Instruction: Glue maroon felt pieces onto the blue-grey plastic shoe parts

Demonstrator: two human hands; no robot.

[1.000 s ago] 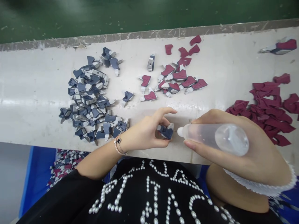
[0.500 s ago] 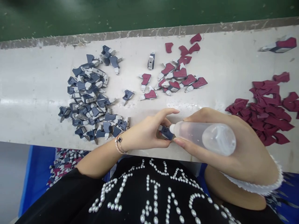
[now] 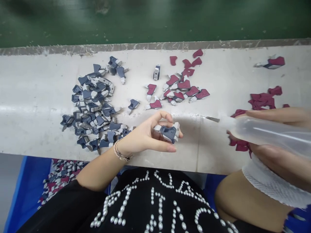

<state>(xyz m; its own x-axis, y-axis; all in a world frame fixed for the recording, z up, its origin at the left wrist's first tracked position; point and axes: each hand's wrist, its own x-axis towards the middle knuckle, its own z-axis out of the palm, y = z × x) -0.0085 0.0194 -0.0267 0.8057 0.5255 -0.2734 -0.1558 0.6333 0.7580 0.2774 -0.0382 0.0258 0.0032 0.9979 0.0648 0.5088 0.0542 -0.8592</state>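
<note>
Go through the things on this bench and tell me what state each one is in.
Left hand: pinching a piece, raised above the bench.
Navy-and-grey piece: held between fingers and thumb.
Right hand: gripping the bottle, partly out of view.
Translucent squeeze bottle: held on its side.
Needle nozzle: pointing left, apart from the held piece.
Navy-and-grey pile: loosely heaped on the bench.
Maroon pieces: loose, partly hidden behind the bottle.

Left hand (image 3: 143, 134) pinches a navy-and-grey moulded part (image 3: 168, 133) between thumb and fingers, part's pale tabs showing at both ends. Right hand (image 3: 279, 115) grips a translucent plastic squeeze bottle (image 3: 269, 131) lying near horizontal, its metal needle tip (image 3: 212, 119) pointing left, just apart from the part.
</note>
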